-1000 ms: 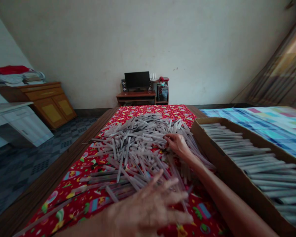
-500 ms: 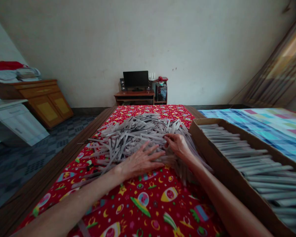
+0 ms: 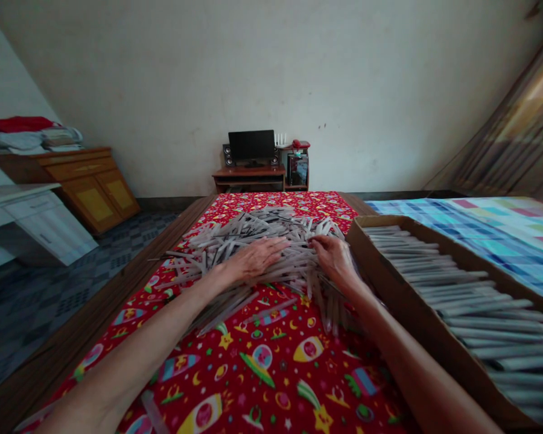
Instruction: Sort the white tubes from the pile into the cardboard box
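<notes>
A heap of thin, whitish translucent plastic tubes [image 3: 235,229] lies loosely across a red patterned cloth [image 3: 271,361]. My left hand [image 3: 257,256] rests flat over the near middle of the heap, palm down, fingers stretched out. Just to its right, my right hand [image 3: 335,256] has its fingers curled and the fingertips pressed together at the heap's right side. Whatever lies between those fingertips is too small to make out. Some tubes fan out toward me below both hands.
Right of the heap stands a long open cardboard box [image 3: 389,301] holding many bundled grey-white tubes [image 3: 452,277]. Beyond it is a blue checked bedspread [image 3: 434,220]. At the far wall a monitor [image 3: 252,145] stands on a small desk [image 3: 248,172]. A wooden cabinet [image 3: 95,187] is at left.
My left hand has moved forward and left onto the heap, its fingers closer together. My right hand has shifted slightly right and forward. More cloth shows in front of the heap.
</notes>
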The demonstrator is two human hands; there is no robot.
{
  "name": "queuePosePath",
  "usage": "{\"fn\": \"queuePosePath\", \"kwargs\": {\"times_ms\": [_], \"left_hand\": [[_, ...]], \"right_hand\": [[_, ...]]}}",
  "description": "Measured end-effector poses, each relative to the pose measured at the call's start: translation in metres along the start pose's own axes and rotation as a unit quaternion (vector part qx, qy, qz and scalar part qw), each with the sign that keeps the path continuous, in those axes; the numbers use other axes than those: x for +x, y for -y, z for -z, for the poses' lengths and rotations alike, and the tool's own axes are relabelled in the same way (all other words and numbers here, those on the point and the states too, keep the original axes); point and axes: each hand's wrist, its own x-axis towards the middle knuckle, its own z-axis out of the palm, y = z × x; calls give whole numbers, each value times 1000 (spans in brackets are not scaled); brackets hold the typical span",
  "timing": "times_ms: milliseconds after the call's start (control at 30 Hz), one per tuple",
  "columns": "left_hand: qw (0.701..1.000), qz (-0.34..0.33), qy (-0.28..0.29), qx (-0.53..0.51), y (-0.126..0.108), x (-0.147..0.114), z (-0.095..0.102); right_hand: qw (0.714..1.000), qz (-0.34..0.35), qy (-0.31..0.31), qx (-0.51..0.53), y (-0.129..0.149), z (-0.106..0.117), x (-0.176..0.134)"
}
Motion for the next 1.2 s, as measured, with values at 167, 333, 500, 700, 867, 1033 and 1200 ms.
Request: {"fn": "queuePosePath", "kwargs": {"times_ms": [167,333,500,700,867,1033,1200], "left_hand": [[989,62,-132,-18,6,-24,14],[984,143,-103,-5,-16,-46,6],[989,141,-37,38,-38,-47,-11],[938,243,-173,-179,-22,-46,4],[715,303,-362,-516,-16,-48,17],[600,329,-427,-591,-20,-49,14],[639,334,-395,-569,-27,-51,7]], "right_hand": [[1000,6,9,25,4,2,2],[999,21,21,36,4,-1,3],[997,40,57,30,8,1,-2],[997,41,66,-6,11,6,-6],[996,60,69,-15,19,4,-12],[983,154,96,-32,30,-4,-21],[971,143,62,-181,35,-27,-17]]}}
